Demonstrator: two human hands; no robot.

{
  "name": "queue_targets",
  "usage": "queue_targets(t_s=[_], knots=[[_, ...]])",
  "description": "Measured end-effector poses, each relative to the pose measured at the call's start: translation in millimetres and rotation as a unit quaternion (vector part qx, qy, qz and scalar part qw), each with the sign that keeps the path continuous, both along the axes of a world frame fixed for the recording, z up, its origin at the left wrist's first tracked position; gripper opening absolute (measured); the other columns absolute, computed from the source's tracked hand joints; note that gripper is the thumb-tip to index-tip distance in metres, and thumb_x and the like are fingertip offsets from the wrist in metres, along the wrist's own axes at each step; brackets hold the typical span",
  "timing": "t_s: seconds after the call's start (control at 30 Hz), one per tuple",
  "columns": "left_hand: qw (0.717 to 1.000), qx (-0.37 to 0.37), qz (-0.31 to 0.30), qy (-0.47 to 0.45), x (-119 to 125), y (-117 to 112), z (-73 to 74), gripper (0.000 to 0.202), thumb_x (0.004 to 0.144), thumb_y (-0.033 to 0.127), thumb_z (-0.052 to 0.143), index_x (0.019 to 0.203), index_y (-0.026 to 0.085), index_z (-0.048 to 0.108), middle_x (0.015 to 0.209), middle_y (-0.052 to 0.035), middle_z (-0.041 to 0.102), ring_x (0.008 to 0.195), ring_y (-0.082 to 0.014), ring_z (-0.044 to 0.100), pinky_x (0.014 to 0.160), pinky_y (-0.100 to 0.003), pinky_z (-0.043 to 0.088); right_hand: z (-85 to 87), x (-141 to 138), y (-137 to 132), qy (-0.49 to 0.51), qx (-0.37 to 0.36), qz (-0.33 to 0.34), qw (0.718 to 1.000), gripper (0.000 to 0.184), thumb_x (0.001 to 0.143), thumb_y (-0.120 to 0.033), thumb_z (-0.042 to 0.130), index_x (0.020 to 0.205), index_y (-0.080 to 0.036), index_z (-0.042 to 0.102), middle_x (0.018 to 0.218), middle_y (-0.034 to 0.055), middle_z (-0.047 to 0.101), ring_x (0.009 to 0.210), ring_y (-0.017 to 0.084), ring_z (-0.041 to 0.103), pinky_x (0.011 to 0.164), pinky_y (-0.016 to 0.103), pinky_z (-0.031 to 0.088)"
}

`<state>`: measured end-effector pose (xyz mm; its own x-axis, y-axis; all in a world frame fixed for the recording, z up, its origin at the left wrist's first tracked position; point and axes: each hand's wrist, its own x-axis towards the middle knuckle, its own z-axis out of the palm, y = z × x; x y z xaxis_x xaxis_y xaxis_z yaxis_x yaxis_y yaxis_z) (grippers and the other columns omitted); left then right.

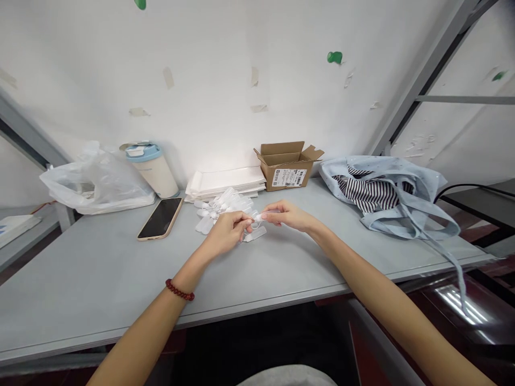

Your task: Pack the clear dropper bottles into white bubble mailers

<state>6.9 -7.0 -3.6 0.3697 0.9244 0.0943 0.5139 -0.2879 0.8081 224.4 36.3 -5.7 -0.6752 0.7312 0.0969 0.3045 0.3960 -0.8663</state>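
Note:
Over the grey table, my left hand (232,229) and my right hand (286,215) meet, fingertips pinched together. Between them is a small white plastic piece (258,218), its exact kind too small to make out. Just below it, a translucent plastic tab (256,234) with a thin loop shows beside my left fingers; whether the two are joined I cannot tell. Behind my left hand lies a loose pile of translucent white plastic pieces (225,202), partly hidden by that hand.
A phone (160,219) lies left of the pile. Along the wall stand a white plastic bag (96,185), a blue-lidded tumbler (155,170), stacked white paper envelopes or sheets (225,181) and an open cardboard box (287,174). On the right sits a light blue cloth bag (426,214), its strap hanging over the table's edge.

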Motion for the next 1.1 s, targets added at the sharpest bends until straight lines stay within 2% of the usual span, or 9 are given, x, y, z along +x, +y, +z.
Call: queue_targets(t_s=[0.33, 0.53, 0.63, 0.87, 1.1], knots=[[0.999, -0.013, 0.015, 0.034, 5.7, -0.1, -8.5, 0.022, 0.095, 0.033, 0.057, 0.101, 0.013, 0.063, 0.093, -0.0031, 0.066, 0.075, -0.0148, 0.065, 0.068, -0.032, 0.056, -2.7, -6.0, -2.2, -0.034, 0.044, -0.009, 0.998, 0.024, 0.094, -0.037, 0.059, 0.091, -0.013, 0.063, 0.084, -0.0011, 0.065, 0.070, 0.013, 0.063, 0.065, 0.029, 0.053], [1.000, -0.014, 0.005, -0.006, 5.8, -0.1, -4.5, 0.023, 0.096, 0.035, 0.056, 0.093, 0.013, 0.063, 0.079, 0.0006, 0.064, 0.061, -0.0106, 0.061, 0.059, -0.026, 0.053, -0.7, -8.1, -3.0, -0.022, 0.031, -0.021, 0.999, 0.025, 0.094, -0.038, 0.058, 0.094, -0.014, 0.063, 0.086, -0.0002, 0.065, 0.072, 0.013, 0.063, 0.066, 0.030, 0.054], [0.999, -0.009, 0.008, -0.038, 5.5, 0.3, -2.2, 0.022, 0.094, 0.034, 0.057, 0.095, 0.013, 0.063, 0.073, 0.0022, 0.064, 0.052, -0.0090, 0.056, 0.055, -0.025, 0.050, 2.2, -4.7, -1.6, -0.013, 0.021, -0.033, 0.999, 0.025, 0.095, -0.038, 0.057, 0.095, -0.014, 0.063, 0.086, -0.0001, 0.065, 0.069, 0.012, 0.063, 0.064, 0.029, 0.053], [0.996, 0.006, 0.009, -0.085, 3.6, -1.5, 0.7, 0.030, 0.083, 0.034, 0.054, 0.102, 0.012, 0.062, 0.077, -0.0044, 0.070, 0.050, -0.0114, 0.053, 0.054, -0.027, 0.048, 5.2, 4.2, 1.8, 0.010, 0.011, -0.045, 0.999, 0.024, 0.095, -0.037, 0.057, 0.095, -0.014, 0.063, 0.086, 0.0001, 0.065, 0.069, 0.012, 0.062, 0.064, 0.028, 0.053], [0.996, 0.006, -0.001, -0.091, 5.4, -4.6, 2.9, 0.028, 0.083, 0.035, 0.055, 0.104, 0.017, 0.053, 0.081, -0.0051, 0.073, 0.051, -0.0115, 0.051, 0.055, -0.026, 0.047, 4.5, 3.9, 2.1, 0.006, 0.006, -0.036, 0.999, 0.023, 0.095, -0.037, 0.058, 0.095, -0.014, 0.063, 0.086, -0.0001, 0.065, 0.069, 0.012, 0.063, 0.064, 0.028, 0.053]])
